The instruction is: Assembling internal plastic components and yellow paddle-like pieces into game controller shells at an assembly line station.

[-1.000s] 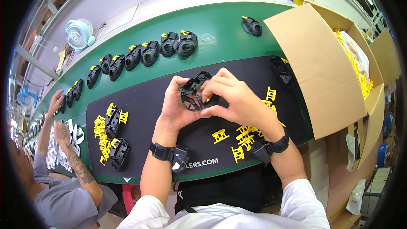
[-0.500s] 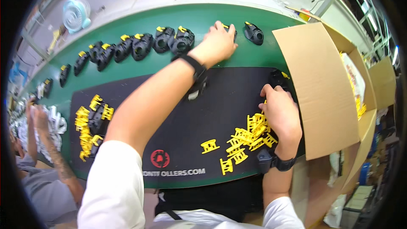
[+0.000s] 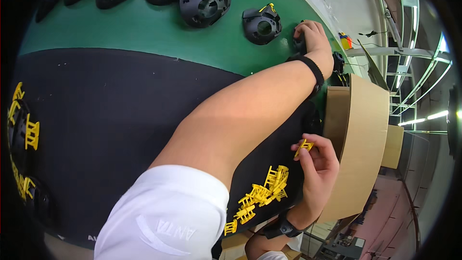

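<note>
My left hand (image 3: 315,38) reaches across to the far right, its fingers curled over a black plastic shell (image 3: 299,43) that it mostly hides. Lower down, my right hand (image 3: 318,171) pinches a small yellow ladder-shaped plastic clip (image 3: 304,147) between thumb and fingers. Below and left of it lies a loose pile of the same yellow clips (image 3: 260,193) on the black mat (image 3: 120,115). A black shell with a round hole and a yellow clip on top (image 3: 262,25) stands just left of my left hand. Another dark part (image 3: 313,118), partly hidden, sits between my two arms and the box.
More black shells (image 3: 206,7) line the green table (image 3: 134,31) along the far side. Yellow clips (image 3: 32,132) and dark shells lie at the left rim. An open cardboard box (image 3: 361,139) stands close at the right, beside my right hand.
The view has turned to the right. My left hand has moved right along the row to a farther shell. My right hand has lifted from the pile with a yellow clip in its fingers.
</note>
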Available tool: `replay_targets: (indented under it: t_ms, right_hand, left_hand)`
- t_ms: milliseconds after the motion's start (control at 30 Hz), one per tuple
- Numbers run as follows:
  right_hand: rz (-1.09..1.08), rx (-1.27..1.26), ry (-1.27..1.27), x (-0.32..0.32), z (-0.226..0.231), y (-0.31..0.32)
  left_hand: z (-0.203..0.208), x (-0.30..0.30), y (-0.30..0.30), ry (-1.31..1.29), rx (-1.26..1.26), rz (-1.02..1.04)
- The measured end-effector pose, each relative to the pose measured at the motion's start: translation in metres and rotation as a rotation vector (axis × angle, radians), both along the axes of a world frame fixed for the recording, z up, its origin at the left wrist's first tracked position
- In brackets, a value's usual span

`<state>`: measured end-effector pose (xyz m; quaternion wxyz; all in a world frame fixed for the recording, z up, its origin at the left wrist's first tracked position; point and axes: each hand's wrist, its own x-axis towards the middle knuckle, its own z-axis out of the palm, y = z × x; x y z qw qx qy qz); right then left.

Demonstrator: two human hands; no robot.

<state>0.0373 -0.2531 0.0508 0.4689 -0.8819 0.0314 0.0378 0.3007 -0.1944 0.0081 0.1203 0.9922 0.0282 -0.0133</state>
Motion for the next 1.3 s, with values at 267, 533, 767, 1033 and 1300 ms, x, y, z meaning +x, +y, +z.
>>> replay_targets:
  t_ms: [267, 533, 767, 1033, 1300]
  right_hand:
    - [0.04, 0.438, -0.2, 0.003, -0.004, -0.008]
    - [0.153, 0.255, -0.555, 0.039, 0.096, 0.047]
    - [0.28, 0.253, -0.685, 0.062, 0.14, 0.068]
    - [0.083, 0.228, -0.934, 0.072, 0.132, 0.043]
    - [0.047, 0.229, -0.99, 0.078, 0.131, 0.036]
  left_hand:
    - [0.055, -0.017, 0.06, -0.133, -0.935, -0.033]
    - [0.078, -0.125, 0.167, -0.01, -2.119, -0.553]
    - [0.116, -0.17, 0.193, -0.192, -1.912, -0.875]
    - [0.129, -0.172, 0.153, -0.215, -1.825, -0.924]
    - [0.132, -0.17, 0.135, -0.278, -1.806, -0.837]
